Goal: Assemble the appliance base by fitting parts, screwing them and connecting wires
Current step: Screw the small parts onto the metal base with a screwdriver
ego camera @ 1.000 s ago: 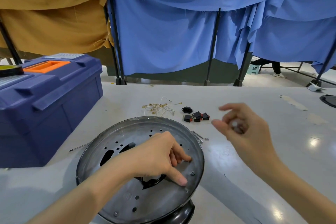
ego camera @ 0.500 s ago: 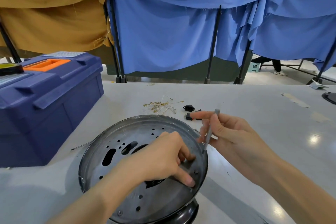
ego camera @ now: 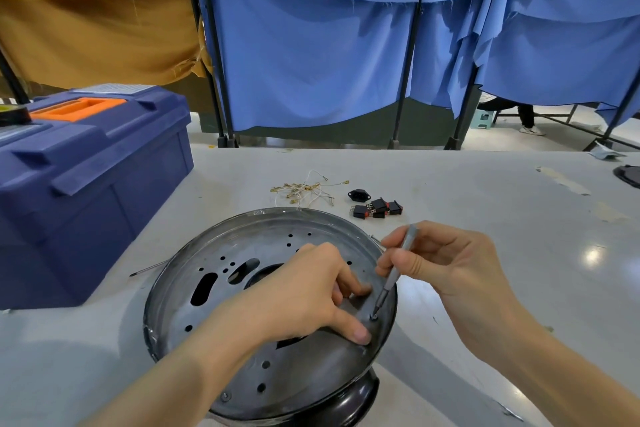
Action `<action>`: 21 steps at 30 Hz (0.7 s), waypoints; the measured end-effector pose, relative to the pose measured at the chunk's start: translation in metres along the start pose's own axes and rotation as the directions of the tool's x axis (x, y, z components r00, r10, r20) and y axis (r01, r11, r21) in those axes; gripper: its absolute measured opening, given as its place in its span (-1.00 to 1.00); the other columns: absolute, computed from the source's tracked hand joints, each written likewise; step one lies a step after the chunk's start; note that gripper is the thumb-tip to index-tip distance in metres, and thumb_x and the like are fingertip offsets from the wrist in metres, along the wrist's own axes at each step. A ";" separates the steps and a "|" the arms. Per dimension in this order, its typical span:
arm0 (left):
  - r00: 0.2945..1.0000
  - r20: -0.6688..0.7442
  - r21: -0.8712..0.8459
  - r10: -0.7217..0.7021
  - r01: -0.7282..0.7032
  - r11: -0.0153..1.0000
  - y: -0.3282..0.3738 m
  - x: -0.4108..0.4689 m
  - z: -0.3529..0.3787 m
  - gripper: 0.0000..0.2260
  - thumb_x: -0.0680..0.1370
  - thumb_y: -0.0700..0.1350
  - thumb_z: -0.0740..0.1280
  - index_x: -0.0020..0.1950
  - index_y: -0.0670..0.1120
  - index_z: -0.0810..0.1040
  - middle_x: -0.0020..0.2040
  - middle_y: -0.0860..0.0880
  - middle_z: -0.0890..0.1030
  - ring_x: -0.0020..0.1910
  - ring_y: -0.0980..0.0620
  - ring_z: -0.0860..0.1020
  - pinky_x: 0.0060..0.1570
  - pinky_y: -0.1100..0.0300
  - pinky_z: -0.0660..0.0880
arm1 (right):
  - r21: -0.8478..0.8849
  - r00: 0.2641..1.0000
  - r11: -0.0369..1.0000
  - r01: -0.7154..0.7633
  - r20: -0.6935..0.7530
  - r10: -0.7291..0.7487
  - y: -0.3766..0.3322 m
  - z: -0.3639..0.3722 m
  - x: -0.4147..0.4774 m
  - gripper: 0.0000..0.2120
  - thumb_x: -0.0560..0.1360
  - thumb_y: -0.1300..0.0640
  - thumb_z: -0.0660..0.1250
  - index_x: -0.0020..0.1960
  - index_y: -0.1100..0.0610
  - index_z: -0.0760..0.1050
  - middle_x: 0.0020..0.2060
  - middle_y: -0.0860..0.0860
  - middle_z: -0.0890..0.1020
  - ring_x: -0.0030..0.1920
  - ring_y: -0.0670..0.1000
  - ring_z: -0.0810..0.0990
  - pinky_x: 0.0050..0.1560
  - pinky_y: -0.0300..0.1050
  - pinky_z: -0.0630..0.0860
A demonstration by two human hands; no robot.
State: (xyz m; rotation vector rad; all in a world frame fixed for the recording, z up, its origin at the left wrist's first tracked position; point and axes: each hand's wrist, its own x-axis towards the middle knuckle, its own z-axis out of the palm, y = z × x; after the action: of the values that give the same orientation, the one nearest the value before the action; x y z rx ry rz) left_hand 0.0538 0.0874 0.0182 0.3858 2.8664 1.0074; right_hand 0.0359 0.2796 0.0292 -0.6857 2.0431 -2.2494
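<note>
Appliance base [ego camera: 263, 239], a round, dull grey metal plate punched with holes and slots over a glossy black body, sits on the near tabletop [ego camera: 485, 204]. The left hand [ego camera: 298, 291] presses it, thumb flat and fingers bent down. The right hand [ego camera: 453, 267] pinches a slim grey screwdriver [ego camera: 388, 286] in its fingers. The tip, at the rim half a second ago, now sits in a screw [ego camera: 374, 316]. A blue plastic toolbox [ego camera: 86, 184] stands left, and blue curtains [ego camera: 311, 62] hang far behind.

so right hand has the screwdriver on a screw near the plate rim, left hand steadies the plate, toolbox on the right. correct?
No. Head view shows the toolbox on the left of the plate. Rest holds: right hand holds the screwdriver on the rim screw, left hand steadies the plate.
</note>
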 end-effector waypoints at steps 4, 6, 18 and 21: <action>1.000 0.001 -0.004 0.011 -0.011 1.000 -0.001 0.000 0.000 -0.47 0.19 0.14 0.62 0.11 0.05 0.66 -0.10 0.03 0.56 -0.24 0.33 0.50 -0.35 0.51 0.33 | -0.016 1.000 1.000 0.021 0.001 -0.021 0.001 0.001 -0.001 -0.89 0.25 0.21 0.45 -0.24 0.21 0.64 -0.37 0.21 0.66 -0.33 0.07 0.66 -0.21 -0.25 0.56; 1.000 0.004 -0.003 0.015 -0.015 1.000 0.000 0.000 0.001 -0.47 0.20 0.14 0.62 0.12 0.05 0.66 -0.10 0.03 0.56 -0.26 0.33 0.50 -0.34 0.50 0.33 | -0.013 1.000 1.000 0.023 0.005 -0.023 0.001 0.002 -0.001 -0.89 0.26 0.21 0.44 -0.23 0.21 0.64 -0.37 0.23 0.65 -0.33 0.06 0.65 -0.21 -0.25 0.56; 1.000 0.009 0.001 0.020 -0.020 1.000 0.002 -0.002 0.000 -0.46 0.21 0.12 0.62 0.15 0.03 0.66 -0.15 0.10 0.54 -0.26 0.36 0.49 -0.34 0.50 0.36 | -0.017 0.999 0.999 0.042 0.017 -0.041 -0.003 0.003 -0.003 -0.88 0.26 0.19 0.44 -0.22 0.20 0.64 -0.36 0.20 0.66 -0.30 0.08 0.66 -0.19 -0.25 0.56; 1.000 0.004 0.007 0.011 -0.011 1.000 0.002 -0.002 0.000 -0.46 0.21 0.14 0.62 0.14 0.05 0.66 -0.11 0.05 0.55 -0.26 0.29 0.50 -0.32 0.47 0.36 | -0.027 0.999 0.999 0.045 0.009 -0.045 -0.005 0.002 -0.003 -0.86 0.25 0.15 0.44 -0.22 0.20 0.65 -0.36 0.19 0.67 -0.29 0.08 0.66 -0.18 -0.25 0.56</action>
State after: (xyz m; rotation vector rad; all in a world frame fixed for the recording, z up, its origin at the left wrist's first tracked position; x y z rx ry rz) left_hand 0.0558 0.0880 0.0193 0.4035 2.8680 0.9976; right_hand 0.0403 0.2794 0.0332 -0.7486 2.0792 -2.2424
